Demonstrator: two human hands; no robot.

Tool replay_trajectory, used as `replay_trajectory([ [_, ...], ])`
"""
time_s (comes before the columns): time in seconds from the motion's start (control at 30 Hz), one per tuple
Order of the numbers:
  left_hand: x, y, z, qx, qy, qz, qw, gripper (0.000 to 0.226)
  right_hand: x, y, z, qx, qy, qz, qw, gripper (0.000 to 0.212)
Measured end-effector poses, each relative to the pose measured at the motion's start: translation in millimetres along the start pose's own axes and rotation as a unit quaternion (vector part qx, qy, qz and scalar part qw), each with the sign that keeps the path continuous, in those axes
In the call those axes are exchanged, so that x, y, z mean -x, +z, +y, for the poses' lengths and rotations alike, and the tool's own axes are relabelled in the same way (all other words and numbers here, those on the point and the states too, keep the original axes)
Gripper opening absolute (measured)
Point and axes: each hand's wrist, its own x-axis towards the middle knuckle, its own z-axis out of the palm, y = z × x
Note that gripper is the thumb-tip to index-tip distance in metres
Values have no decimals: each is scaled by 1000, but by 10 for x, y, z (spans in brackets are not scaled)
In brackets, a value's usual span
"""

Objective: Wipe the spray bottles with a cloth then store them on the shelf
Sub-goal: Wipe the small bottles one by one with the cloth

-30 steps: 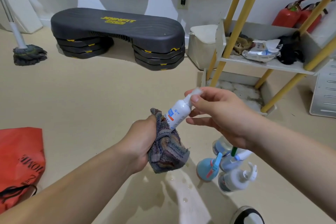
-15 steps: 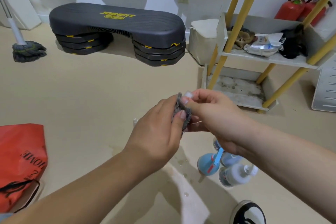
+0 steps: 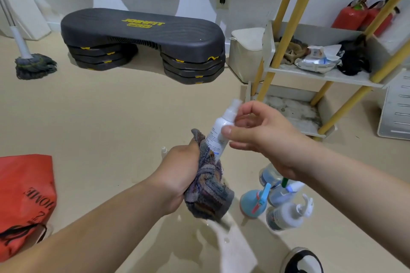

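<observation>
A small white spray bottle (image 3: pixel 218 131) stands tilted in front of me, its base wrapped in a grey striped cloth (image 3: pixel 208 193). My left hand (image 3: pixel 179 175) grips the cloth around the bottle's lower end. With thumb and curled forefinger, my right hand (image 3: pixel 266 137) holds the bottle loosely near its neck. Three more bottles stand on the floor under my right wrist: a blue one (image 3: pixel 253 203), a white pump bottle (image 3: pixel 288 215) and a clear one (image 3: pixel 269 175). The white shelf (image 3: pixel 321 75) with yellow posts stands at the right; its lower tray (image 3: pixel 295 115) is bare.
The shelf's upper level holds rags and a wipes pack (image 3: pixel 317 60). A black step platform (image 3: pixel 142 35) and a mop (image 3: pixel 33 65) lie beyond. There is a red bag (image 3: pixel 24 195) at left, a small cap (image 3: pixel 164 152) on the floor, a wet patch below my hands, and my shoe (image 3: pixel 301 260).
The cloth slid up over the bottle's top half a second ago and has come back down to its base. My right hand has loosened its grip near the neck.
</observation>
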Motion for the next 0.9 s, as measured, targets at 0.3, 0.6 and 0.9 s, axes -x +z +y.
replay_trajectory([
  [0.3, 24, 3, 40, -147, 179, 85, 969, 43, -5, 58, 166, 70, -43, -14, 997, 36],
  [0.6, 101, 56, 137, -125, 205, 9, 971, 23, 52, 160, 176, 182, -125, -55, 974, 28],
  [0.9, 96, 7, 161, -36, 128, 88, 987, 53, 52, 185, 134, 210, -61, -73, 973, 37],
])
